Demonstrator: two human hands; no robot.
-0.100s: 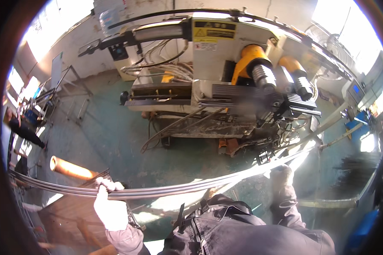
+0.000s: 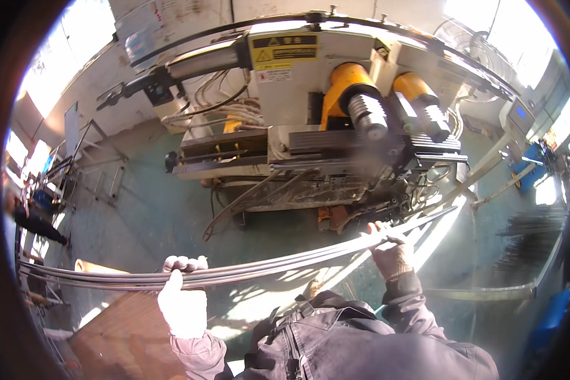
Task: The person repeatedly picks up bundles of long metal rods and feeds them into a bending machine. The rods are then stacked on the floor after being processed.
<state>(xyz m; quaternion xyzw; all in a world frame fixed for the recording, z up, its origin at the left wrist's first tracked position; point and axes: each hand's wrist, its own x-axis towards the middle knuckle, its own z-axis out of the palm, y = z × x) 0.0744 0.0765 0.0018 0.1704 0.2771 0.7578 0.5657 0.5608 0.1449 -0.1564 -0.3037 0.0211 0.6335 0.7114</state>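
Spaced well apart, likely for balance, my left hand [image 2: 183, 299] and, as far as glare shows, right hand [image 2: 392, 253] clamp the long rods [image 2: 266, 263].

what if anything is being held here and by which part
A bundle of long, thin metal rods. The left hand grips it partway along its length, the right hand nearer its right end.
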